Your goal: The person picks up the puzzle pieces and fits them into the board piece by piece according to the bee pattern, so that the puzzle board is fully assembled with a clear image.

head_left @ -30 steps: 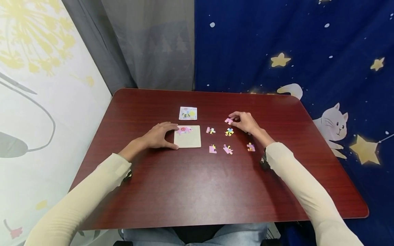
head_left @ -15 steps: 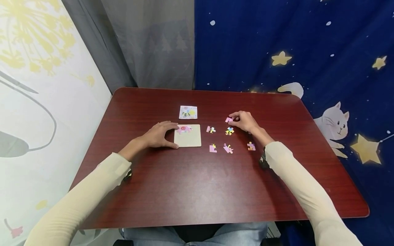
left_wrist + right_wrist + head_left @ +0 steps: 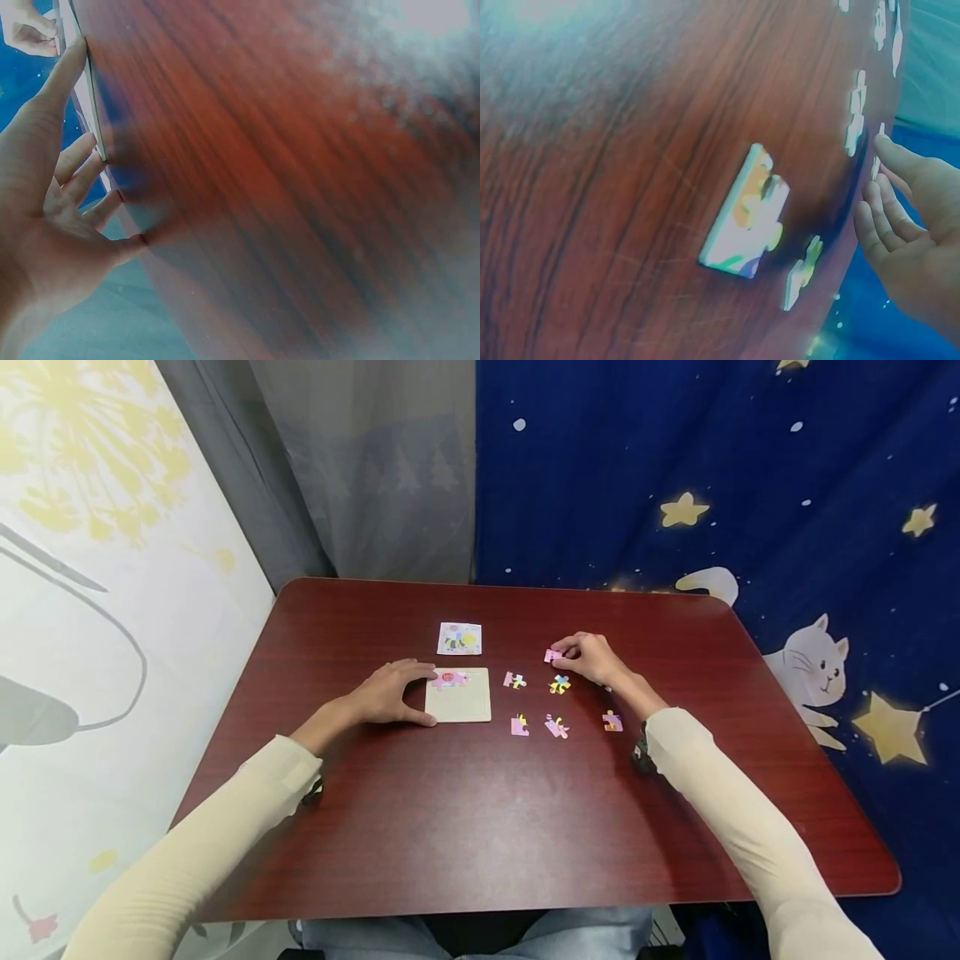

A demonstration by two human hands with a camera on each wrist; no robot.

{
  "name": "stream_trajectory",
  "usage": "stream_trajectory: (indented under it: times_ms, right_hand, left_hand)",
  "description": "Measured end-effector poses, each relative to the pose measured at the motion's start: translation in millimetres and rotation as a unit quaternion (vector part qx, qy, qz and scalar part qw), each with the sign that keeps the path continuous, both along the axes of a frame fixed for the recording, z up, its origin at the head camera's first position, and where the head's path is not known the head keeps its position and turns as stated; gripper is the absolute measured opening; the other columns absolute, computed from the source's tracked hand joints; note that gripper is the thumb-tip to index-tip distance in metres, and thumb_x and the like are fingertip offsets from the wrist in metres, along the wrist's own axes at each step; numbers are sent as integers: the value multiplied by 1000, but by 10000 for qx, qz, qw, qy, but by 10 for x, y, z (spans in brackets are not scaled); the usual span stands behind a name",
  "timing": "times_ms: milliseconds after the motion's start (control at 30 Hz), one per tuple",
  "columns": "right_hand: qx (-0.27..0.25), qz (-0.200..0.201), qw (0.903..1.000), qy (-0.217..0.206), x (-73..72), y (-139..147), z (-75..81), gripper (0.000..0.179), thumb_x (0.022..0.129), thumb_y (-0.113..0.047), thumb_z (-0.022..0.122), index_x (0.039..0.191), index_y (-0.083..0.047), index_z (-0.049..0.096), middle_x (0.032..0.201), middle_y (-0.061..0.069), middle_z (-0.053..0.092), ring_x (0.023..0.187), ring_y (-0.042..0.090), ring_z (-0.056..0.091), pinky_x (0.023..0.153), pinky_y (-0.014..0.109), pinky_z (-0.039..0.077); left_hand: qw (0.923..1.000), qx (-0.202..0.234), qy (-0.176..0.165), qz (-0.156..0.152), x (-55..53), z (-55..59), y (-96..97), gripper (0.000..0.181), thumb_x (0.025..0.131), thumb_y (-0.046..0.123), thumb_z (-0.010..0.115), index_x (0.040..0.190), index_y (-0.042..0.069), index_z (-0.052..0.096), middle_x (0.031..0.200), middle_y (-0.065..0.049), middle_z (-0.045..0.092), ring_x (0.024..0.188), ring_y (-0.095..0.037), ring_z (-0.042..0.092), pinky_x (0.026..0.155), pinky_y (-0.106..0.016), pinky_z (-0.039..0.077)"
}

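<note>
A pale square puzzle board [image 3: 468, 706] lies on the table, with pink puzzle pieces [image 3: 453, 678] in its upper left part. My left hand [image 3: 390, 692] rests at the board's left side, thumb at the lower corner and fingers at the upper one. In the left wrist view its fingers look fairly straight against the edge. My right hand [image 3: 592, 657] pinches a pink puzzle piece [image 3: 552, 656] right of the board, just behind the loose pieces. In the right wrist view that piece [image 3: 878, 154] appears edge-on by the thumb.
Several loose puzzle pieces lie right of the board, among them a yellow and blue one [image 3: 559, 684] and a purple one [image 3: 612, 721]. Another is partly hidden by the right wrist. A bee picture card [image 3: 460, 639] lies behind the board on the red-brown table [image 3: 450, 827].
My right hand has shifted slightly left with the pink puzzle piece, which sits a little nearer the board. The left hand stays at the board's edge.
</note>
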State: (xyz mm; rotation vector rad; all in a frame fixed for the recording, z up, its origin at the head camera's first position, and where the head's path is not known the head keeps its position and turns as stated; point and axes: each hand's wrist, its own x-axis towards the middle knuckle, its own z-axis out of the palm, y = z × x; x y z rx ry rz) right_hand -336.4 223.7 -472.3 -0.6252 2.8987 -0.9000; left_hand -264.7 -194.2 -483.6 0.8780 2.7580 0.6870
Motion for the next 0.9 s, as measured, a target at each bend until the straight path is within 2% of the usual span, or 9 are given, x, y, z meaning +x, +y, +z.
stream_trajectory:
  times_ms: [667,900]
  right_hand:
    - [2,518,9983,262,69,-264,118,30,92,-15,81,119,-4,77,108,15,71,91,24,69,75,31,52]
    - [-165,702,9969,313,107,-400,151,30,91,-14,83,118,-4,77,104,14,71,89,24,69,79,36,56]
  left_hand:
    - [10000,-25,-41,18,-24,-12,-12,92,79,55,87,153,13,52,162,-7,44,153,-34,29,123,-62,19]
    - [10000,-28,-67,17,-14,0,-8,92,79,54,87,153,12,52,162,-7,44,154,-35,29,123,-62,17]
